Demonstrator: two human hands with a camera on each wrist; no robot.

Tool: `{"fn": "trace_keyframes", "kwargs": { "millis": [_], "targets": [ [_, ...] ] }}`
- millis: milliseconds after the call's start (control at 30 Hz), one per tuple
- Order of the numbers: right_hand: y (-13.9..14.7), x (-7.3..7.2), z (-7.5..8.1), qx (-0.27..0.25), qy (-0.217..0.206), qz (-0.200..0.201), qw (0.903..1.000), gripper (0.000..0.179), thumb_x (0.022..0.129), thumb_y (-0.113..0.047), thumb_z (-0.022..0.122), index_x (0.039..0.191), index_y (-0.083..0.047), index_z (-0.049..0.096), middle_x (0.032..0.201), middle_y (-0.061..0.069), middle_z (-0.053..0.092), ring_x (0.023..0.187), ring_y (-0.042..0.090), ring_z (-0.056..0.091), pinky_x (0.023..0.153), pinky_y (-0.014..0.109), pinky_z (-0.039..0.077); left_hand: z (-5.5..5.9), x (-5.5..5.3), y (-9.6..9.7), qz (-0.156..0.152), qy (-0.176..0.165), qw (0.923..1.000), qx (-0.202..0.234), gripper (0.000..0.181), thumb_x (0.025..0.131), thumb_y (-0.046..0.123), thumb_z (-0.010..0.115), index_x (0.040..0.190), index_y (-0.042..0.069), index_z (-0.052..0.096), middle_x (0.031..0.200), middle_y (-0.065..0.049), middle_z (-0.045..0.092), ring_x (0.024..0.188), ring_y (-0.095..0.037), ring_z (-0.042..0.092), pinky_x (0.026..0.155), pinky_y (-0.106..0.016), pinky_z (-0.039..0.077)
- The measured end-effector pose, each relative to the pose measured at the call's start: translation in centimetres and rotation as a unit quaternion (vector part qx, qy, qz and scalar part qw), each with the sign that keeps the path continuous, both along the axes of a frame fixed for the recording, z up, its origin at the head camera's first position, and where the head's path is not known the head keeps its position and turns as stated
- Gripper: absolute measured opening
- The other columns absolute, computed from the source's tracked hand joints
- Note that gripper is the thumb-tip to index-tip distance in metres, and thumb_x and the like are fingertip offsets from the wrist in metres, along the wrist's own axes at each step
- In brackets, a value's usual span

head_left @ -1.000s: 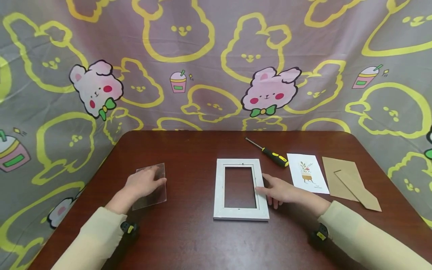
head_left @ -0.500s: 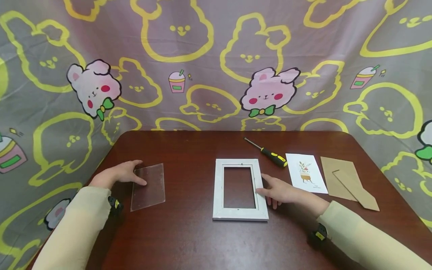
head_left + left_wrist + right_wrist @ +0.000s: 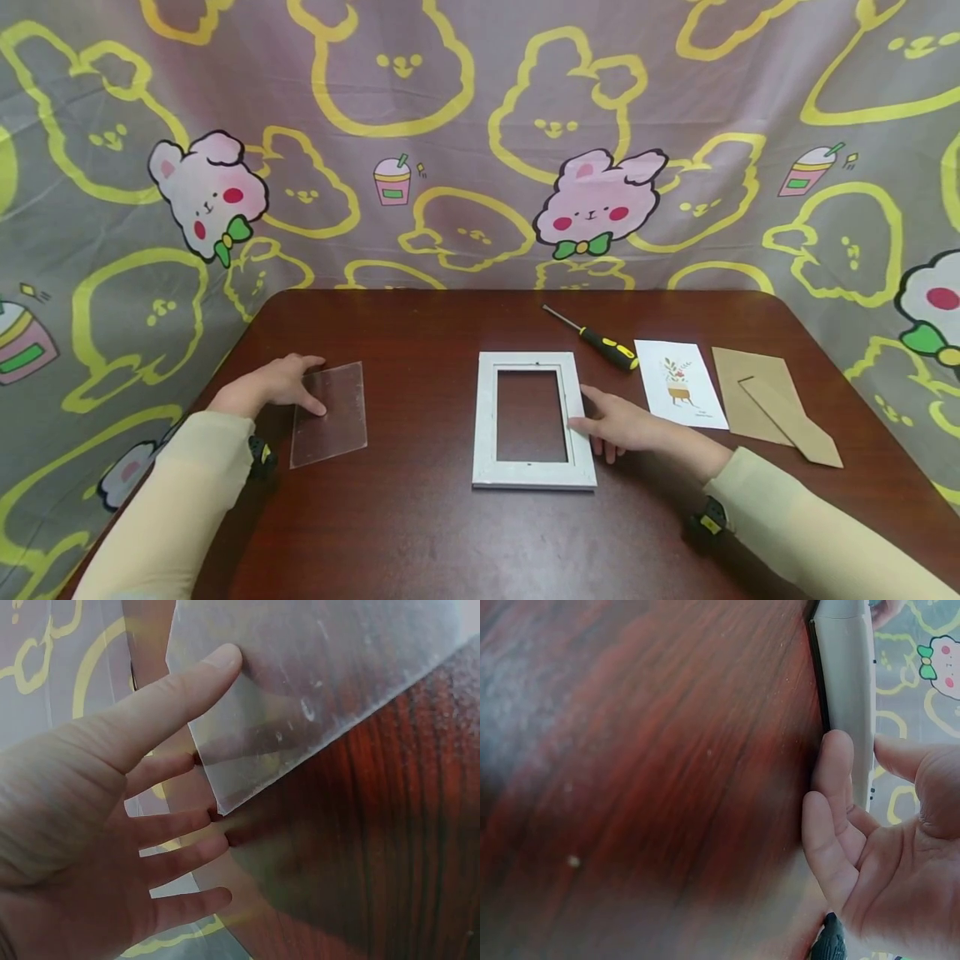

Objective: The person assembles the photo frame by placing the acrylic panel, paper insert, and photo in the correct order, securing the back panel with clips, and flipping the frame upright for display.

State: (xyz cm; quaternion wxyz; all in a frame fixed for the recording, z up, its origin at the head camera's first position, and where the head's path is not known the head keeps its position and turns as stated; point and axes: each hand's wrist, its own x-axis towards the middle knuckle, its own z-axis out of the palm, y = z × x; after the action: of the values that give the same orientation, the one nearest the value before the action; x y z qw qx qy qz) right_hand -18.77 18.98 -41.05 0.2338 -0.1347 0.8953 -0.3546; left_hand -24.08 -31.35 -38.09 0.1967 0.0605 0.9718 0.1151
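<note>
A clear plastic sheet (image 3: 330, 417) lies on the left part of the table. My left hand (image 3: 266, 385) is at its left edge, thumb over the sheet. In the left wrist view the fingers (image 3: 184, 859) are spread and fairly straight, their tips by the sheet's edge (image 3: 300, 712). A white picture frame (image 3: 535, 475) lies near the middle, its opening showing bare table. My right hand (image 3: 618, 419) holds its right side, thumb on top and fingers bent against the outer edge. The right wrist view shows the frame's side (image 3: 846, 675) next to those fingers (image 3: 829, 832).
Behind the frame lies a black and yellow screwdriver (image 3: 611, 348). A white card with a plant drawing (image 3: 681, 385) lies to the right, beside a brown backing board (image 3: 750, 367) with an angled stand leg (image 3: 798, 425). A patterned curtain (image 3: 465, 150) surrounds the table (image 3: 420, 533).
My left hand has drawn back leftward off the clear sheet to its left edge, then shifted slightly right. The right hand and picture frame have stayed in place.
</note>
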Motion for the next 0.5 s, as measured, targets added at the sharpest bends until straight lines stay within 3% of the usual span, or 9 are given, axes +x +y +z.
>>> {"fn": "trace_keyframes", "kwargs": {
  "millis": [500],
  "targets": [
    [-0.07, 0.29, 0.2, -0.002, 0.007, -0.001, 1.0, 0.075, 0.097, -0.032, 0.061, 0.148, 0.007, 0.023, 0.06, 0.006, 0.059, 0.047, 0.022, 0.058, 0.047, 0.033, 0.046, -0.2, -0.62, 0.52, -0.003, 0.015, 0.9999, 0.002, 0.08, 0.065, 0.029, 0.091, 0.122, -0.009, 0.05, 0.114, -0.027, 0.051, 0.102, -0.038, 0.052, 0.09, -0.054, 0.043]
  ]
}}
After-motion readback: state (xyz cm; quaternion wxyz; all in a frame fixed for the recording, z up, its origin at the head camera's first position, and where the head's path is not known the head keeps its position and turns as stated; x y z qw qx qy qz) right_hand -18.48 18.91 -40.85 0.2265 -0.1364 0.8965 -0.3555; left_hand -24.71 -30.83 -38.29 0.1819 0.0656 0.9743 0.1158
